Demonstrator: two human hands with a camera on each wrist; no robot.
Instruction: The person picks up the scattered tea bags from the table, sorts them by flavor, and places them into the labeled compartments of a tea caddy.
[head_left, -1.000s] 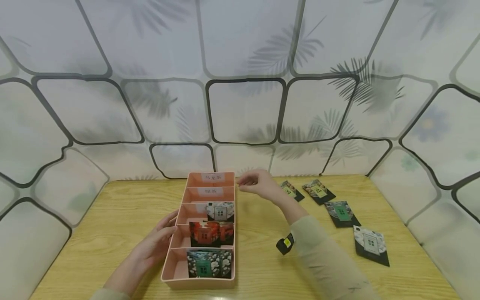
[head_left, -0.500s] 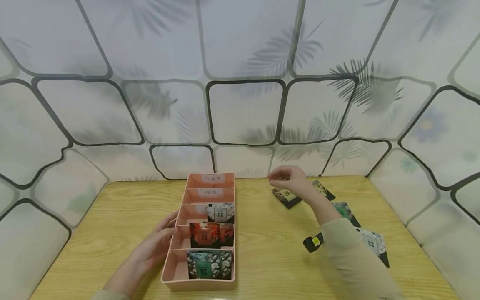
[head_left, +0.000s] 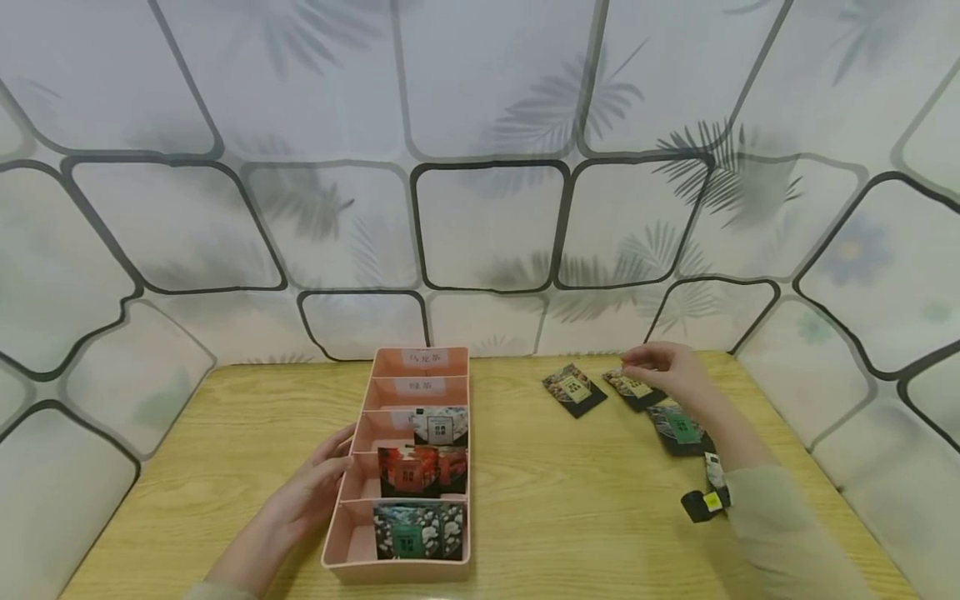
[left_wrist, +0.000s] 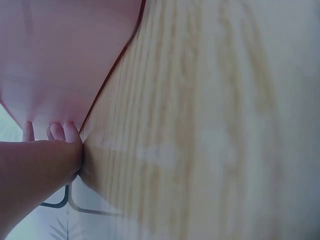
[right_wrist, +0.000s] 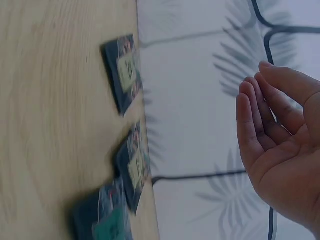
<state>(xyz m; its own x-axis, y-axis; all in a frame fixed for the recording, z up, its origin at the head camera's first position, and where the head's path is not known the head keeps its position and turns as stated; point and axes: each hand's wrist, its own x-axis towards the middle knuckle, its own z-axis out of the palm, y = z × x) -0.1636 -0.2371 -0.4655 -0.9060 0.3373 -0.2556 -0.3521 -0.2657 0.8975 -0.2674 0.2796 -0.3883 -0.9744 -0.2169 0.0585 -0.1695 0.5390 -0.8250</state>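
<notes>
A pink divided tray [head_left: 397, 570] stands on the wooden table, its far compartments bearing white labels. My left hand [head_left: 307, 492] rests along the tray's left side; fingertips [left_wrist: 57, 131] touch the outer wall in the left wrist view. White [head_left: 441, 426], red [head_left: 408, 471] and green-labelled sachets [head_left: 408, 533] stand in the nearer compartments. Over the loose sachets at the right, my right hand [head_left: 682, 379] hovers with loosely bent fingers and holds nothing. Just below it lies a yellow-labelled sachet [head_left: 630, 390], partly covered by the fingers in the head view.
Another yellow-labelled sachet [head_left: 574, 392] lies to the left of that one. Nearer the front are a loose green-labelled sachet [head_left: 678, 427] and a white one [head_left: 713, 471], mostly hidden by the right wrist. A patterned curtain [head_left: 491, 225] rises behind the table [head_left: 547, 500].
My right hand has moved right, from beside the tray's far end to above the loose sachets. The left hand and the tray have stayed in place.
</notes>
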